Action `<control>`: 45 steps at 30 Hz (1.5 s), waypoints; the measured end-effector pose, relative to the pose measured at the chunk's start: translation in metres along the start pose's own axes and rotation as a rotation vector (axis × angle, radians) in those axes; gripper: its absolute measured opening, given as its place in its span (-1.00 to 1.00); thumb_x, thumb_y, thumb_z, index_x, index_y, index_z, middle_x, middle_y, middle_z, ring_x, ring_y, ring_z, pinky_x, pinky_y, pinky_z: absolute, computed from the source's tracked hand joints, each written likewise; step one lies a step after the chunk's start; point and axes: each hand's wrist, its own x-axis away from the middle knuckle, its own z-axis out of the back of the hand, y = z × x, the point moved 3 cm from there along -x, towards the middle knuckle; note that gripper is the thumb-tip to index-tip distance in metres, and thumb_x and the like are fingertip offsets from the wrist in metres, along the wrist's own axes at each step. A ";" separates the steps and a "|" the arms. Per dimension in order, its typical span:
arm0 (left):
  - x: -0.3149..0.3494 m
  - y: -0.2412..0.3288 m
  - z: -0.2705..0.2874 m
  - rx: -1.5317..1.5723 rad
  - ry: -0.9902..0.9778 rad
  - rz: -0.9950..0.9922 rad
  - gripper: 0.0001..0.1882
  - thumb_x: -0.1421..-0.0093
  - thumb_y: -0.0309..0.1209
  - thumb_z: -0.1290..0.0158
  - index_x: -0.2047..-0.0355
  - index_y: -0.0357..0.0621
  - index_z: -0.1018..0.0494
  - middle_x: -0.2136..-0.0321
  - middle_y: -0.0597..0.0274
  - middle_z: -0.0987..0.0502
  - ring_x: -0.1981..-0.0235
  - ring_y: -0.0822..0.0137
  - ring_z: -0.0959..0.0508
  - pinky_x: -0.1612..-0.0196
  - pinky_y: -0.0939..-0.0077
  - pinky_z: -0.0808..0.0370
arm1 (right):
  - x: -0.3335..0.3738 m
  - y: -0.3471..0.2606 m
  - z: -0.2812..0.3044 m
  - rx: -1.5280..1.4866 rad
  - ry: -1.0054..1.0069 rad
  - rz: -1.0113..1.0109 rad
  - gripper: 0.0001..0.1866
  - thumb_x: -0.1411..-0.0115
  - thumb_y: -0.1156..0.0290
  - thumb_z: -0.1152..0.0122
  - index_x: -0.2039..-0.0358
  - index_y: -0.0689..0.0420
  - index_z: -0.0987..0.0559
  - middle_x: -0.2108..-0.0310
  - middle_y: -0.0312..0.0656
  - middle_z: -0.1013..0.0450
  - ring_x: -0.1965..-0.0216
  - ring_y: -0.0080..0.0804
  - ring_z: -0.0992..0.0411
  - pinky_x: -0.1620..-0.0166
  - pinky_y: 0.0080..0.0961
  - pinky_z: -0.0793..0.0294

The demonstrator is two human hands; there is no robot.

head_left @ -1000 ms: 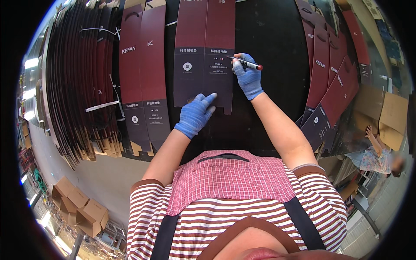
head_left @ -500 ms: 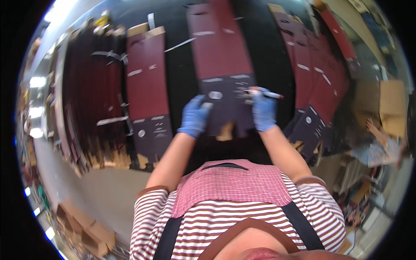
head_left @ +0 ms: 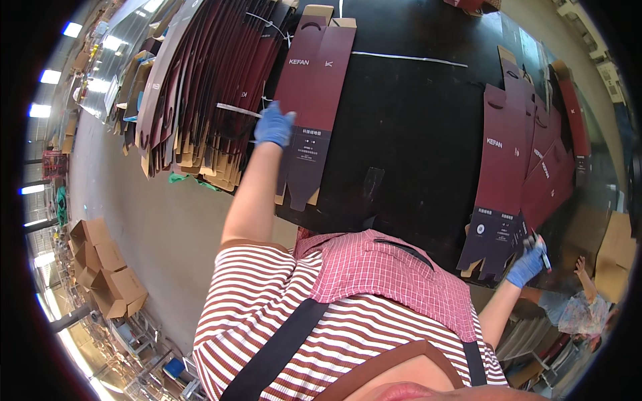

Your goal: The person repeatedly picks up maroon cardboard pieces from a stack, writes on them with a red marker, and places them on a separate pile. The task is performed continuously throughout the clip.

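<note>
My left hand (head_left: 274,125), in a blue glove, is at the left edge of a flattened maroon and dark-grey carton (head_left: 314,87). Its thumb stands apart from the fingers; whether the fingertips grip the cardboard cannot be seen. Far to the right, my right hand (head_left: 526,265), also gloved, is closed around a marker pen (head_left: 546,259) with a white barrel. That hand is beside the lower flaps of another flattened carton (head_left: 505,154), which lies overlapping further maroon cartons (head_left: 552,180).
Left of my left hand stands a thick row of flattened cartons (head_left: 200,80), with white straps about it. A white strap (head_left: 408,59) crosses the black tabletop (head_left: 408,147). Another person (head_left: 583,311) is at the lower right. Open brown boxes (head_left: 107,271) sit on the floor at left.
The carton between my hands has left the middle; a carton now tops the right-hand pile. My left hand has moved left, my right hand right with the marker pen. The view has turned.
</note>
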 end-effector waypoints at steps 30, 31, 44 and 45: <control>0.100 0.067 -0.055 0.023 -0.355 -0.102 -0.13 -0.03 -0.02 -0.19 -0.29 0.14 -0.04 0.05 -0.09 -0.27 0.20 0.00 -0.54 0.20 0.23 -0.53 | 0.224 0.044 -0.317 0.121 -1.021 0.100 -0.85 -0.12 0.43 -0.20 0.29 0.17 -0.52 0.49 -0.30 -0.48 0.47 -0.62 -0.44 0.35 -0.65 -0.46; 0.100 0.067 -0.055 0.023 -0.355 -0.103 -0.13 -0.03 -0.02 -0.19 -0.29 0.15 -0.04 0.05 -0.08 -0.27 0.21 0.01 -0.54 0.20 0.23 -0.53 | 0.224 0.040 -0.318 0.156 -1.012 0.123 -0.85 -0.12 0.43 -0.20 0.30 0.17 -0.52 0.50 -0.28 -0.49 0.47 -0.59 -0.45 0.34 -0.64 -0.47; 0.101 0.067 -0.054 0.027 -0.343 -0.117 -0.13 -0.04 -0.02 -0.18 -0.29 0.16 -0.03 0.09 -0.05 -0.28 0.21 0.02 -0.54 0.19 0.24 -0.52 | 0.223 0.034 -0.316 0.291 -0.914 0.267 -0.87 -0.11 0.42 -0.19 0.31 0.13 -0.52 0.50 -0.23 -0.51 0.46 -0.44 -0.50 0.35 -0.56 -0.49; 0.101 0.067 -0.055 0.025 -0.351 -0.112 -0.14 -0.04 -0.03 -0.18 -0.29 0.16 -0.03 0.09 -0.06 -0.28 0.21 0.02 -0.53 0.19 0.24 -0.52 | 0.223 0.033 -0.313 0.247 -0.877 0.259 -0.87 -0.12 0.42 -0.19 0.31 0.14 -0.52 0.50 -0.24 -0.51 0.46 -0.45 -0.50 0.35 -0.57 -0.49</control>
